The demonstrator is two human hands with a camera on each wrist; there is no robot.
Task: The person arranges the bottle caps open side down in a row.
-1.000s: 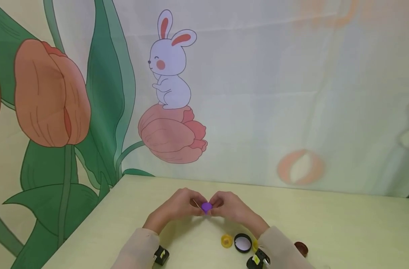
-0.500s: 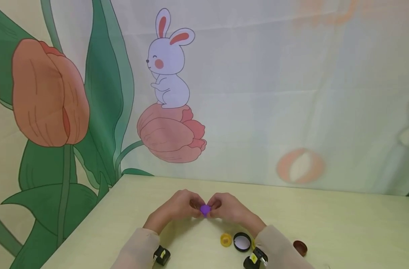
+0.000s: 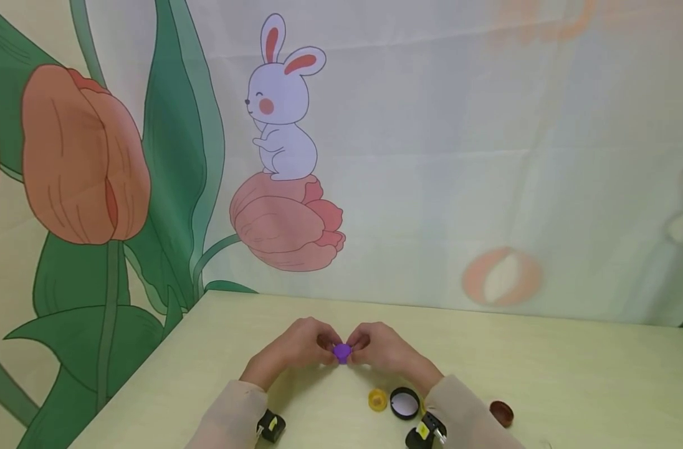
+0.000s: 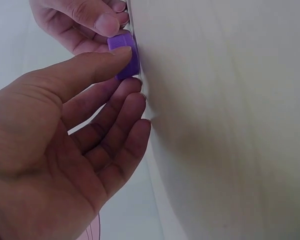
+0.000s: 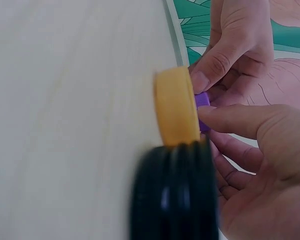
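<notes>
Between both hands is a small purple bottle cap with a ridged side, low over the far middle part of the table. My left hand pinches its left side with thumb and fingers. From the right, my right hand grips the opposite side the same way. In the left wrist view, the left thumb covers part of the purple cap, which is close to the tabletop; whether it touches cannot be told. A yellow cap and a black lid partly block the purple cap in the right wrist view.
Nearer the body on the table lie a yellow cap and a black-rimmed lid with a white inside. Another yellow piece is mostly hidden by the right sleeve. A dark red-brown cap lies farther right. A printed cloth hangs behind.
The purple cap has come slightly toward the body and turned, so its flat round face and side now show more. Both hands keep their hold and have barely shifted.
</notes>
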